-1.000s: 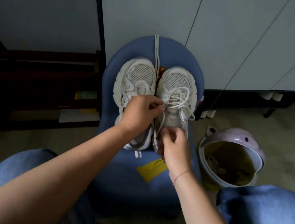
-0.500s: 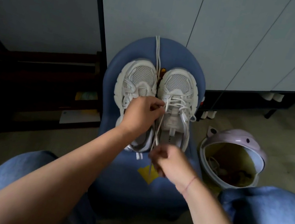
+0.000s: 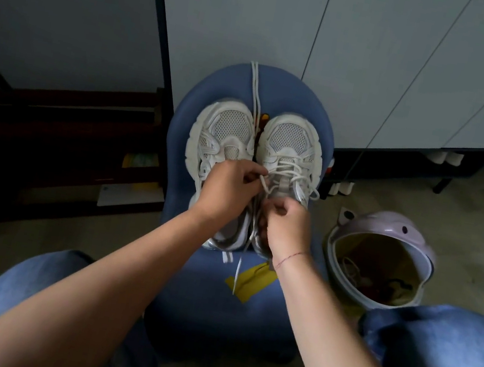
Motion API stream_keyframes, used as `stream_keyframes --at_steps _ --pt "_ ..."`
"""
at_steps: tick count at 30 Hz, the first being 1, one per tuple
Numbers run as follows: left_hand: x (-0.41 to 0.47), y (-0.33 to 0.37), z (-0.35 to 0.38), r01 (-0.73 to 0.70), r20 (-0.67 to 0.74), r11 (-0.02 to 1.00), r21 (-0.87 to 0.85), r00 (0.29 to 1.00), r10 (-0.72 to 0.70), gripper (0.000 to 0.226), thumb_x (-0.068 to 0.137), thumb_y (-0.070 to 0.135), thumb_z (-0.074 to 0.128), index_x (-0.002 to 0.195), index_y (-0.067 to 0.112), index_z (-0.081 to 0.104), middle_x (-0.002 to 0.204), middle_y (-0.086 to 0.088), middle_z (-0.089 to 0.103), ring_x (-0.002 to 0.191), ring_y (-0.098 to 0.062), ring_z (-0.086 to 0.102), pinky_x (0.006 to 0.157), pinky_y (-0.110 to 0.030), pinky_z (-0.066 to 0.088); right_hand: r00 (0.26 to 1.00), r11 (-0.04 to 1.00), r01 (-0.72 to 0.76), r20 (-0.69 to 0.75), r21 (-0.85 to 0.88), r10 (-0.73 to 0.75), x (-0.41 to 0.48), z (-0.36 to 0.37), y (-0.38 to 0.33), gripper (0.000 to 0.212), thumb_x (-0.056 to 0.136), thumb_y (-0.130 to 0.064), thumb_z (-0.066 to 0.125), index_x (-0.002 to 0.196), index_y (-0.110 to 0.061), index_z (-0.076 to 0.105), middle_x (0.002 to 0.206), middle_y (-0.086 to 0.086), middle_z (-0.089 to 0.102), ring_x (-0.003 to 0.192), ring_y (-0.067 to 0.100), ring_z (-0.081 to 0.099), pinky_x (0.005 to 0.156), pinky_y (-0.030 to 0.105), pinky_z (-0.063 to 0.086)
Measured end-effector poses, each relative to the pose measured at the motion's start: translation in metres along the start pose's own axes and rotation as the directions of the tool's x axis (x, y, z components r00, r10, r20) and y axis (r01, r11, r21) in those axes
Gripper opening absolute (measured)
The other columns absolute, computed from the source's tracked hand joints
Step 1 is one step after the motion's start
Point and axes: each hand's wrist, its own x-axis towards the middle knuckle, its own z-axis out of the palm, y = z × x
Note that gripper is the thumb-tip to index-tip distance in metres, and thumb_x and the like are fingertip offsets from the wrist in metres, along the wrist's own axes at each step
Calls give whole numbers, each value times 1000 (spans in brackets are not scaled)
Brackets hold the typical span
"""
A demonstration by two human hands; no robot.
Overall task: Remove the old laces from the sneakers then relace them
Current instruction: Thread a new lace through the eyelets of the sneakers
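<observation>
Two white mesh sneakers stand toe-away on a blue stool (image 3: pixel 191 297). The left sneaker (image 3: pixel 227 129) shows no lace over its tongue. The right sneaker (image 3: pixel 292 147) carries a white lace (image 3: pixel 288 172) crossing its upper eyelets. My left hand (image 3: pixel 226 190) pinches a strand of that lace beside the right sneaker's inner edge. My right hand (image 3: pixel 286 226) rests over the right sneaker's tongue, fingers curled round another strand. A free lace end (image 3: pixel 238 271) hangs down over the stool's front. A loose white lace (image 3: pixel 255 88) lies between the toes, running to the stool's far edge.
A lilac bin (image 3: pixel 388 228) with an open top and clutter inside stands on the floor to the right. My knees in blue jeans (image 3: pixel 437 350) flank the stool. White cabinet doors (image 3: pixel 370 54) rise behind, a dark low shelf (image 3: pixel 55 150) to the left.
My right hand drew the lace back toward me, then returned forward onto the right sneaker's tongue. My left hand kept its pinch at the same place.
</observation>
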Motion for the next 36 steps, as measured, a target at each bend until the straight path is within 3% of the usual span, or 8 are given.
stream_keyframes --at_steps 8,11,18,25,28,31,34,36 --pt "0 0 -1 -17 17 1000 -12 1000 17 26 91 23 69 115 13 72 96 -2 75 71 -6 61 66 -18 45 965 969 -30 247 -245 92 -46 -26 17 24 93 -14 55 71 -21 58 54 -3 55 42 5 48 43 19 37" --pt "0 -1 0 -22 10 1000 -2 1000 22 26 91 25 69 115 13 72 92 -2 74 66 -2 56 64 -17 42 959 951 16 274 -308 72 -62 -31 20 22 92 -17 56 72 -25 58 52 -7 54 45 4 48 47 21 37" --pt "-1 3 -2 -11 5 1000 -10 1000 11 26 91 24 69 113 11 72 91 -4 74 84 -17 68 77 -31 55 913 963 1 394 -268 108 -81 -35 5 15 94 -20 55 80 -23 57 54 -5 54 38 0 45 42 17 36" --pt "-2 3 -1 3 0 1000 10 1000 -3 26 90 27 71 112 13 73 91 -2 74 84 -14 67 76 -27 53 902 973 0 419 -232 100 -80 -52 -3 14 95 -22 55 84 -18 62 55 -4 55 41 5 46 43 18 36" --pt "-3 5 0 2 -5 1000 14 1000 -2 24 88 28 72 108 14 73 88 0 73 82 -12 67 75 -27 53 967 960 143 239 -239 -84 -48 -68 -12 13 94 -18 55 85 -22 64 60 -2 59 42 6 50 44 15 38" --pt "-6 7 -1 -3 1 1000 13 1000 3 24 87 30 73 105 14 73 85 2 71 79 -10 65 75 -29 54 955 915 289 25 -280 -294 0 -85 -20 14 90 -15 59 87 -28 64 78 -4 64 55 3 56 57 22 49" --pt "-7 9 -2 -12 15 1000 22 1000 12 25 88 32 73 107 15 72 85 4 70 78 -7 63 73 -24 52 950 830 312 129 -462 -285 36 -90 -24 27 89 -16 61 116 -21 61 108 -4 57 79 17 60 81 40 54" --pt "-8 11 -2 -13 19 1000 19 1000 12 25 88 31 72 107 15 72 85 5 70 78 -7 63 72 -22 51 951 815 287 254 -504 -178 45 -89 -27 32 89 -16 62 120 -18 55 102 -4 58 69 18 60 78 40 52"
